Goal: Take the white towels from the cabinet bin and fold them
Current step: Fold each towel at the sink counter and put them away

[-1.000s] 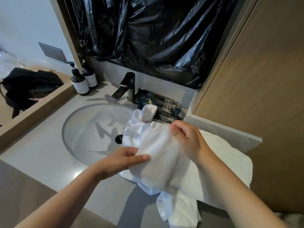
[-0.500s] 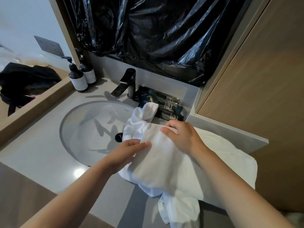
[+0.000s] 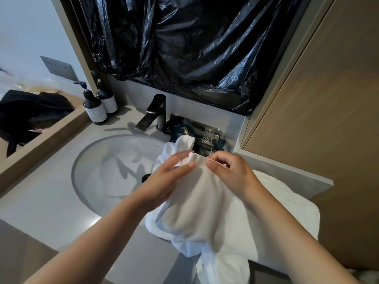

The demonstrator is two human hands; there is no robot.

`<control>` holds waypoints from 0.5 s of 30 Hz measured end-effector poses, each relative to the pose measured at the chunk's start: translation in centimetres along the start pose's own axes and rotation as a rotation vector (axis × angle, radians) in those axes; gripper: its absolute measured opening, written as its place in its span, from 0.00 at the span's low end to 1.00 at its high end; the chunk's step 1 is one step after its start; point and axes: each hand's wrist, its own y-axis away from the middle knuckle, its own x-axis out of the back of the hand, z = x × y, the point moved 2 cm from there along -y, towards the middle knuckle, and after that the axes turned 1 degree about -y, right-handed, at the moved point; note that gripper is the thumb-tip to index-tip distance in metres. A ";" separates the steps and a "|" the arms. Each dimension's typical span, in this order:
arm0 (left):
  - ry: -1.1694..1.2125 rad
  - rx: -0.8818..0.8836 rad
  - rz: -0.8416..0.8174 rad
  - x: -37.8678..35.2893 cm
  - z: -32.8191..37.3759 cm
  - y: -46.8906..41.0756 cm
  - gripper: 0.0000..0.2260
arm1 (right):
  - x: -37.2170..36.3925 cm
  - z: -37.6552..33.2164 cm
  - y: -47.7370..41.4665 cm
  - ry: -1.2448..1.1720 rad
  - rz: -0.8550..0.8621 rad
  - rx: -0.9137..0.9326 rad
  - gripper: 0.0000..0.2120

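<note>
Head view: the crumpled white terry towel (image 3: 205,214) is heaped on the grey stone counter (image 3: 41,201), just right of the round sunken basin (image 3: 98,181). Its lower folds spill over the counter's front edge. The left hand (image 3: 164,181) and the right hand (image 3: 231,173) each pinch its raised upper edge, fingertips almost meeting (the tan wooden cabinet wall (image 3: 328,140) crowds the right side).

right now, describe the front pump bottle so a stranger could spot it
Find the round sink in the grey counter and look beyond its left rim, left of the black faucet. Two dark bottles with pale labels stand there; the front bottle is the nearer, left one.
</note>
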 end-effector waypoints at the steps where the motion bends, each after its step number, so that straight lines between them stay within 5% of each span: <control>1: -0.045 -0.050 0.006 -0.2 0.7 -0.1 0.18 | 0.1 -0.3 0.2 -0.030 0.019 0.017 0.05; 8: -0.351 -0.228 0.056 -1.7 3.5 -0.4 0.20 | 2.1 -0.9 1.8 -0.060 0.140 0.156 0.08; 12: -0.399 -0.261 0.133 -2.1 4.1 -0.3 0.18 | 3.0 1.6 2.8 0.196 0.045 0.065 0.34; 15: -0.579 -0.357 0.203 -1.6 5.0 -0.5 0.20 | 5.1 4.0 3.9 0.208 0.053 -0.014 0.41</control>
